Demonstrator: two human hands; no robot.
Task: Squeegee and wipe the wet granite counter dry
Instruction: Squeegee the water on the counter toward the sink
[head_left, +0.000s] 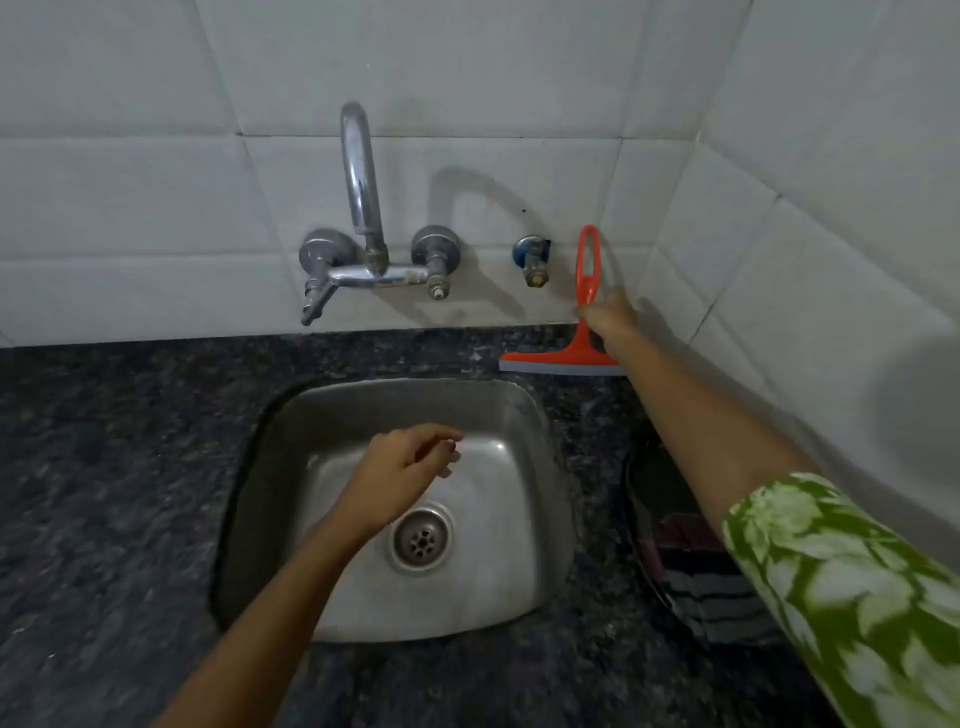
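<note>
Dark speckled granite counter (104, 467) across the left and front, around a square stainless steel sink (524, 415) with round drain (421, 540). Left hand (402, 467) above the basin, fingers loosely curled, holding nothing. Chrome wall-mounted tap (361, 208) on the white tiles behind. Right hand (610, 319) at the back right corner, curled round the handle of an orange plastic squeegee (566, 358), blade down on the counter beside the wall. Green-and-white patterned sleeve (841, 582) far right.
</note>
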